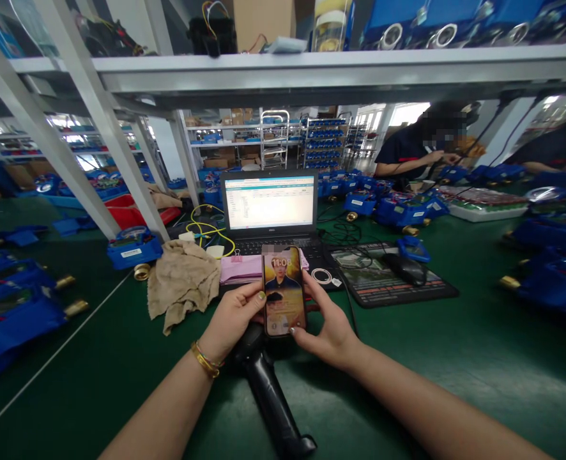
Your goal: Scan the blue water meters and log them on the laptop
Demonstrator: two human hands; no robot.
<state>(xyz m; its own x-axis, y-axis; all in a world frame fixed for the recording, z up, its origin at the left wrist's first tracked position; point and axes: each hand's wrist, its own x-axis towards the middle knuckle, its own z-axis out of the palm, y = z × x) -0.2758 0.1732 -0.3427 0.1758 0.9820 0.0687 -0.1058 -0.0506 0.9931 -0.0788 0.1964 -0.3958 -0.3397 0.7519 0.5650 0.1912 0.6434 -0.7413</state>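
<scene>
At the far left of the green table lie several blue water meters with brass fittings, and one more blue meter stands alone near the shelf leg. Next to it, a crumpled beige cloth rests on the table surface.

The left hand grasps the left edge of a smartphone, with the thumb lying on the side of the screen. The phone is held upright above the table, just in front of an open laptop, and its lit screen shows a clock and a portrait picture, so it seems to be only woken, not yet opened further. Under both hands lies a black handheld scanner, which no finger is touching as far as I can see.

The right hand grasps the right edge of the phone, fingers curled behind it. Further right, a black mouse sits on a mouse pad, untouched. Behind, another person works on more meters.
</scene>
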